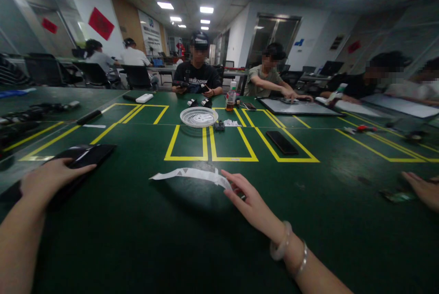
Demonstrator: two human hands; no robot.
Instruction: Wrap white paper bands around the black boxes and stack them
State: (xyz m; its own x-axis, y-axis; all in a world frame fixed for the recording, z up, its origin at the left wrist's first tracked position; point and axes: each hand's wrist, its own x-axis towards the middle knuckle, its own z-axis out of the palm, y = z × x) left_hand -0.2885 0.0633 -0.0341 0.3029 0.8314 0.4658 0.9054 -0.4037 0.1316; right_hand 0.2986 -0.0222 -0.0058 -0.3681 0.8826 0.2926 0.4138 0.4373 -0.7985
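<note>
My right hand (252,200) pinches one end of a long white paper strip (192,173) between thumb and fingers. The strip bows to the left just above the green table, with dark triangular marks on it. At the left, my left hand (51,177) lies over a glossy black flat item (92,154), perhaps a pouch or folder. Its thumb is stretched out to the right, apart from the fingers, some of which are hidden. Two bracelets circle my right wrist.
Yellow tape rectangles mark the green table (192,248). Ahead stand a round white plastic basket (199,117) and a bottle (230,98); a black phone (282,142) lies to the right. Another person's hand (423,189) is at the right edge. Several people sit across the table.
</note>
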